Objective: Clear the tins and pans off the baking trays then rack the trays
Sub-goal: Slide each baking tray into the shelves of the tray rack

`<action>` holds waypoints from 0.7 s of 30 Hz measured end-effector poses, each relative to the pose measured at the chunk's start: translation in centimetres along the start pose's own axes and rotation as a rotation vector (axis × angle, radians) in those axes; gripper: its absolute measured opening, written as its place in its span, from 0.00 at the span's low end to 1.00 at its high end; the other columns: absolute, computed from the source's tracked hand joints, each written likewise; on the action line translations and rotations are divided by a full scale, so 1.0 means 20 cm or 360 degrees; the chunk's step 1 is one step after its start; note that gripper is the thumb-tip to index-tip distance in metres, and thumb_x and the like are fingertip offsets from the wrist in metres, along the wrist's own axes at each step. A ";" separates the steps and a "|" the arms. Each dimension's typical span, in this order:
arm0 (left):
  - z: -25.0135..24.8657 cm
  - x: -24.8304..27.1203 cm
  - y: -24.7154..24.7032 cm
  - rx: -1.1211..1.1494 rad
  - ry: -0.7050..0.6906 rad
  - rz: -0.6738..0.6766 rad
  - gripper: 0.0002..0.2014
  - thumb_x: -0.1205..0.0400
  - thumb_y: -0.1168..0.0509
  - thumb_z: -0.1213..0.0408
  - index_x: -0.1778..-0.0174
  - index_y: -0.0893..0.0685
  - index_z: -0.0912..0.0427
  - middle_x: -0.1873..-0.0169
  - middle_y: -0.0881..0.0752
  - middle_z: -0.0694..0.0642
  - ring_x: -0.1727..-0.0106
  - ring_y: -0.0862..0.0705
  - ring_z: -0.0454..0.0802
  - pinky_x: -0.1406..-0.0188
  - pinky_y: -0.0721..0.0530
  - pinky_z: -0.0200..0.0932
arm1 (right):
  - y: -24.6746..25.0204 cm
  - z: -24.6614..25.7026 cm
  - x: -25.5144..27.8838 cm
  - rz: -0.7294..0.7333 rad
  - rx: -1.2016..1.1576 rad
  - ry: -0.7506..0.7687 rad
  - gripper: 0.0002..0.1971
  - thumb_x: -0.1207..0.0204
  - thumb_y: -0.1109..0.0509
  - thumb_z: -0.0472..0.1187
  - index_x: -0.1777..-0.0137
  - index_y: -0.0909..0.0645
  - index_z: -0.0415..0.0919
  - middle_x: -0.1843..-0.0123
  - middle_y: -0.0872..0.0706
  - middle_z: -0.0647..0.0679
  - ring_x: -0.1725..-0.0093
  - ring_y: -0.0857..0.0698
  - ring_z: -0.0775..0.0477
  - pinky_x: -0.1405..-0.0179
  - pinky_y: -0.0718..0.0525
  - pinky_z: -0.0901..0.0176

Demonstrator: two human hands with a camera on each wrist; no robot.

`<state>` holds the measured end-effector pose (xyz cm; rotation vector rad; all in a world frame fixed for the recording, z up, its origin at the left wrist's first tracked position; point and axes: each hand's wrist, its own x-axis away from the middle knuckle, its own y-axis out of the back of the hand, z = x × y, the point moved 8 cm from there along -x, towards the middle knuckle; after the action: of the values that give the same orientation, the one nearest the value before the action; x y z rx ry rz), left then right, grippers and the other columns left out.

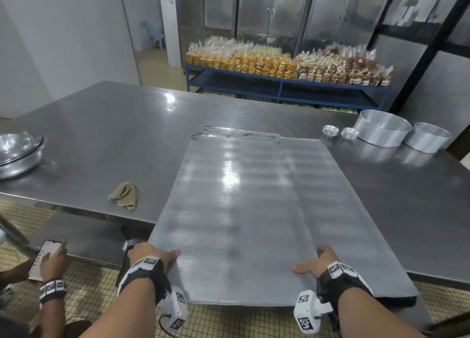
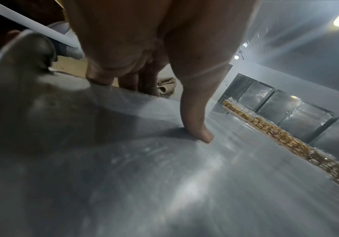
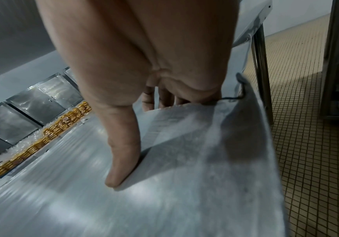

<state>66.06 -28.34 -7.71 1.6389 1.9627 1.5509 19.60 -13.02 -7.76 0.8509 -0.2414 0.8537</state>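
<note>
- Your left hand (image 1: 148,256) gripped the near left edge of the top tray (image 1: 236,210), thumb flat on its upper face and fingers curled under it.
- Your right hand (image 1: 320,261) gripped the same tray at its near right edge, thumb on top and fingers underneath.
- That tray lay lengthwise away from you, its near end sticking out past the table (image 1: 101,134) edge, over the tiled floor (image 1: 229,320).
- A second tray (image 1: 356,223) lay beneath it, offset to the right; more tray ends (image 1: 216,131) showed at the far side.
- The table was bare steel, with a crumpled cloth (image 1: 123,194) left of the trays and stacked steel bowls (image 1: 17,154) at the far left.
- Two round pans (image 1: 381,130) stood at the far right, the larger one beside the smaller, with two small stacks of tins (image 1: 340,132) just left of them.
- Behind the table, a blue shelf (image 1: 279,83) carried bagged baked goods (image 1: 279,63), in front of steel cabinets (image 1: 279,9).
- At lower left another person's hand (image 1: 52,261) held a phone (image 1: 45,257).
</note>
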 end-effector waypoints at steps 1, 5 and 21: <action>0.00 0.00 0.00 0.0035 0.0007 0.0003 0.48 0.42 0.16 0.43 0.31 0.23 0.65 0.40 0.18 0.65 0.44 0.16 0.65 0.42 0.13 0.57 | 0.00 0.00 0.00 0.0010 -0.0014 0.0016 0.46 0.54 0.08 0.30 0.34 0.28 0.35 0.48 0.16 0.42 0.48 0.15 0.40 0.41 0.17 0.51; 0.02 0.01 0.00 0.0122 0.0020 0.0048 0.42 0.41 0.15 0.48 0.34 0.20 0.63 0.45 0.14 0.64 0.47 0.14 0.67 0.44 0.13 0.61 | 0.02 -0.01 0.02 0.0020 -0.0095 0.0083 0.42 0.51 0.09 0.28 0.39 0.27 0.38 0.55 0.16 0.47 0.52 0.15 0.41 0.48 0.18 0.55; 0.06 0.05 -0.03 0.0105 0.0131 0.0049 0.49 0.47 0.14 0.43 0.34 0.23 0.64 0.42 0.17 0.65 0.46 0.14 0.68 0.43 0.13 0.64 | 0.03 0.00 -0.01 0.0100 0.0003 0.0071 0.39 0.52 0.09 0.28 0.42 0.26 0.40 0.57 0.15 0.49 0.51 0.13 0.41 0.45 0.15 0.52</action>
<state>66.01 -26.75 -8.20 1.6635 2.0604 1.6054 18.98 -12.78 -7.50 0.8285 -0.2292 0.9308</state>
